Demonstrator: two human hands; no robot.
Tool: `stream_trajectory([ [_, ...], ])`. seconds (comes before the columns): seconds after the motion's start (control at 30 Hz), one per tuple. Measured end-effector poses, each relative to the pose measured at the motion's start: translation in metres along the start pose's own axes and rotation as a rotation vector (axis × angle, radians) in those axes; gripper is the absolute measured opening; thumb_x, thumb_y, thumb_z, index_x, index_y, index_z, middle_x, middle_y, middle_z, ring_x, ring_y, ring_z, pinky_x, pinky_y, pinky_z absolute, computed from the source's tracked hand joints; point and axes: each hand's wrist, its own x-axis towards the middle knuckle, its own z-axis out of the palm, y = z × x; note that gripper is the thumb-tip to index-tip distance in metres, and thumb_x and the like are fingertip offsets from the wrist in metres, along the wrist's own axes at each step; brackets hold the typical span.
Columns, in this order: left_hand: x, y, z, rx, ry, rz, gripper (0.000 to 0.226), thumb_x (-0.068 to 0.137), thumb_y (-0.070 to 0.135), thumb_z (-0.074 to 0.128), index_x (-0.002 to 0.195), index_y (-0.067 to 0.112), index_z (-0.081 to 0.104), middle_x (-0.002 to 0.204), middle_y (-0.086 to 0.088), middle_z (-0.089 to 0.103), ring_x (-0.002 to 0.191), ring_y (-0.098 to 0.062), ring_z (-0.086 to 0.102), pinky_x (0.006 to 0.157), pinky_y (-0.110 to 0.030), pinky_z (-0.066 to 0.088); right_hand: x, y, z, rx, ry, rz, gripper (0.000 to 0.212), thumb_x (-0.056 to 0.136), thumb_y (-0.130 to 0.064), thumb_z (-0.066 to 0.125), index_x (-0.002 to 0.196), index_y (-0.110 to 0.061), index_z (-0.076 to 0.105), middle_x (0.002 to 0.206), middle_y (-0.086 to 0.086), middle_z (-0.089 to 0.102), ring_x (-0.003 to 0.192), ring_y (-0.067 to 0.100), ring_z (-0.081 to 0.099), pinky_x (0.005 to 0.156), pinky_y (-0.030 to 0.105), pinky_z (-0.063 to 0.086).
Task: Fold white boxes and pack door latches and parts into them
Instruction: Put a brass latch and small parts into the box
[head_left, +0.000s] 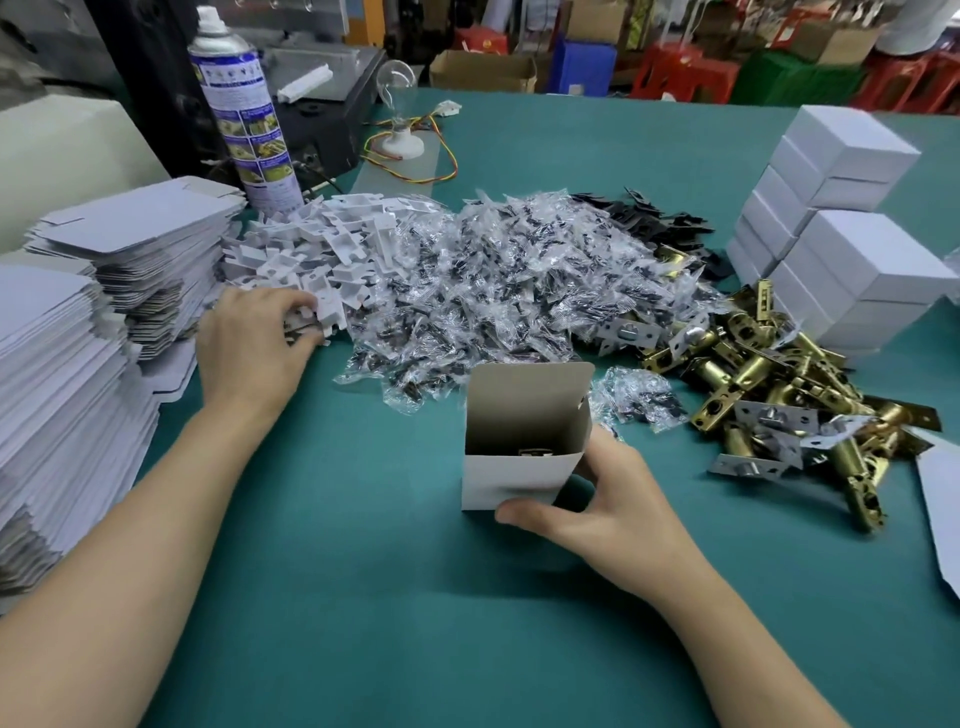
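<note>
Cardboard box (524, 470) stands open mid-worktop (363, 545), gripped by my right hand (613, 499); my left hand (254, 348) pinches white parts (327, 306) far left. A loose grip could tip it, spilling the latch (531, 451).

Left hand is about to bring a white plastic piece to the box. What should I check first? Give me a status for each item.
1. Open box upright on the table: ok.
2. Right hand steadies the box: ok, thumb on the front wall, fingers round the right side.
3. Lid flap clear of the opening: ok, it stands up at the back.
4. Metal part in the box: ok, metal shows inside.
5. Left hand grips a white plastic piece: ok, fingers curl round it at the pile's edge.
6. Only one piece taken: cannot tell.
</note>
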Motion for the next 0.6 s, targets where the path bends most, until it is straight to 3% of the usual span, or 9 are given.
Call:
stream_trajectory([
  [0.23,-0.007,-0.006,-0.007,-0.283,0.098,-0.116,0.021,0.090,0.023,0.079,0.112,0.022,0.076,0.100,-0.002,0.076,0.093,-0.026,0.068,0.084,-0.040,0.051,0.000,0.002,0.001,0.000,0.000,-0.009,0.054,0.078,-0.026,0.086,0.121,-0.049,0.062,0.120,-0.021,0.071,0.112,-0.001,0.066,0.088,0.011,0.049],
  [0.37,-0.010,0.011,-0.040,-0.662,0.115,-0.143,0.013,0.094,0.030,0.074,0.106,0.032,0.076,0.087,0.006,0.072,0.078,-0.009,0.064,0.073,-0.024,0.049,0.000,0.003,0.002,0.011,0.001,-0.005,0.053,0.078,-0.026,0.085,0.121,-0.048,0.063,0.120,-0.020,0.071,0.112,0.000,0.066,0.088,0.011,0.050],
  [0.5,-0.022,0.051,-0.092,-1.016,-0.100,0.045,0.016,0.096,0.025,0.072,0.101,0.038,0.080,0.074,0.012,0.068,0.065,-0.007,0.062,0.063,-0.019,0.054,0.000,0.005,0.002,-0.001,0.002,0.002,0.052,0.079,-0.027,0.085,0.123,-0.044,0.062,0.121,-0.020,0.071,0.114,0.000,0.066,0.089,0.012,0.049],
  [0.57,-0.031,0.071,-0.114,-1.182,-0.281,0.118,0.015,0.089,0.032,0.079,0.104,0.034,0.081,0.079,0.011,0.071,0.067,-0.007,0.066,0.069,-0.019,0.057,0.001,0.004,0.002,-0.005,0.005,-0.005,0.052,0.079,-0.026,0.084,0.123,-0.045,0.062,0.121,-0.020,0.070,0.114,0.000,0.066,0.090,0.011,0.048],
  [0.6,-0.035,0.078,-0.124,-1.232,-0.366,0.164,0.025,0.084,0.036,0.083,0.109,0.034,0.080,0.085,0.011,0.074,0.072,-0.006,0.069,0.073,-0.019,0.058,0.001,0.004,0.003,-0.009,0.009,-0.011,0.052,0.079,-0.027,0.083,0.122,-0.047,0.062,0.121,-0.021,0.070,0.113,-0.001,0.066,0.090,0.010,0.048],
])
